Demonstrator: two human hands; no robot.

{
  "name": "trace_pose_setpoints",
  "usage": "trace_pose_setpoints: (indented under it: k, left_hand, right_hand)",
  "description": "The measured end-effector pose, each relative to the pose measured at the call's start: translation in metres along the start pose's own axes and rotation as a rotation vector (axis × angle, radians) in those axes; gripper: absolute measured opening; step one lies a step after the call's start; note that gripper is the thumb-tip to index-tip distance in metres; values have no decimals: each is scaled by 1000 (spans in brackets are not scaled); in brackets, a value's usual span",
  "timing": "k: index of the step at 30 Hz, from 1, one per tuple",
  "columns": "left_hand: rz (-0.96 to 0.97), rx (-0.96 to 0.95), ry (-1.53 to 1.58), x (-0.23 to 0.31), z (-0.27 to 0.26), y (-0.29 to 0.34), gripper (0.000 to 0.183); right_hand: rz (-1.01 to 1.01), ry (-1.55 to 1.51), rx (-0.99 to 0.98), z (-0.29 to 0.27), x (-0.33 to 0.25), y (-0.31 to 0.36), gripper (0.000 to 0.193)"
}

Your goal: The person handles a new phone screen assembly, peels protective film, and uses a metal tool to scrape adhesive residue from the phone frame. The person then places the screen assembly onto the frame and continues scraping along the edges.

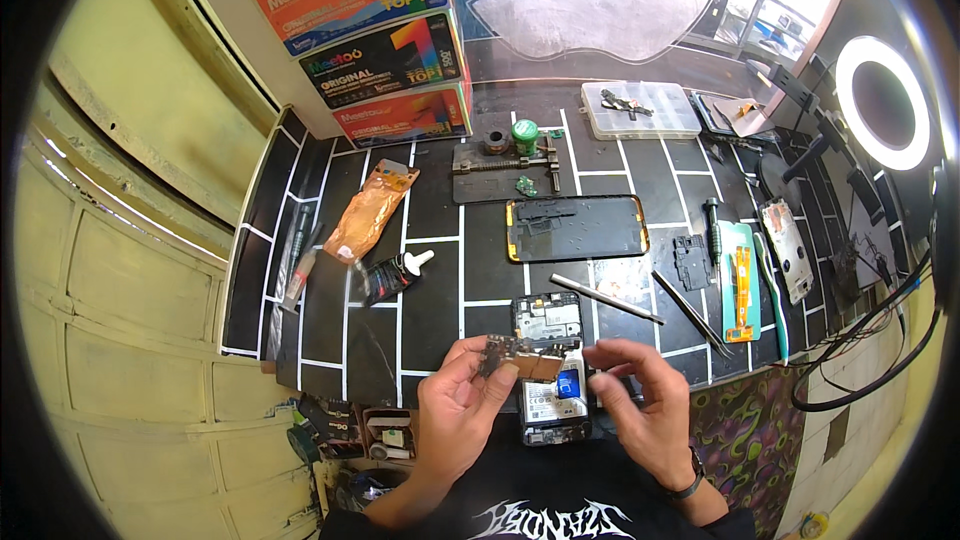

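My left hand (462,395) pinches a small phone circuit board (535,365) with a copper-coloured patch, between thumb and fingers. The board is held over an opened phone body (548,315), which lies at the table's near edge and shows a white battery (543,405) with a blue patch. Just right of the phone, my right hand (642,395) has its fingers curved and apart, with nothing visible in them. Beyond the phone lies a dark phone screen frame (578,228) with yellow corners. A metal prying tool (607,298) and tweezers (692,313) rest to the right.
At the back stand a board holder (485,185), a green jar (525,133) and a clear parts case (642,112). Leftward are stacked boxes (385,60), a copper-coloured pouch (372,210) and a black glue bottle (392,278). A screwdriver (713,230), flex cable (741,290) and ring light (848,105) are rightward.
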State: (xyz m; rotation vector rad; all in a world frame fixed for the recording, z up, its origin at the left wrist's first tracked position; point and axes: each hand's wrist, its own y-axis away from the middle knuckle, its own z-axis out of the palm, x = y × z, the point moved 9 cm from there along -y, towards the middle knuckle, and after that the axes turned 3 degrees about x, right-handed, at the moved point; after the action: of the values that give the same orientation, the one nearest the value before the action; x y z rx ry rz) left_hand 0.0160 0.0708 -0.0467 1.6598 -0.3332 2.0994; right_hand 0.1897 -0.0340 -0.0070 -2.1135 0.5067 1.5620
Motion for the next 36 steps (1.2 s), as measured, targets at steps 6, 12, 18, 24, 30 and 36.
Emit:
trace_pose_setpoints:
  k: [6, 12, 18, 24, 30, 36]
  left_hand:
    - [66, 8, 37, 3, 10, -4, 18]
    - [114, 17, 12, 5, 10, -7, 18]
    - [119, 19, -53, 4, 11, -3, 17]
    - [200, -49, -214, 6, 17, 6, 17]
    - [234, -100, -158, 5, 10, 9, 19]
    - [233, -129, -205, -2, 9, 11, 22]
  right_hand:
    - [-11, 105, -130, 19, 2, 2, 21]
    - [91, -5, -67, 15, 17, -2, 12]
    - [60, -77, 11, 13, 11, -5, 14]
    - [-41, 2, -153, 10, -3, -6, 14]
    - [-273, 360, -119, -16, -22, -49, 25]
    - [-295, 689, -162, -11, 10, -92, 16]
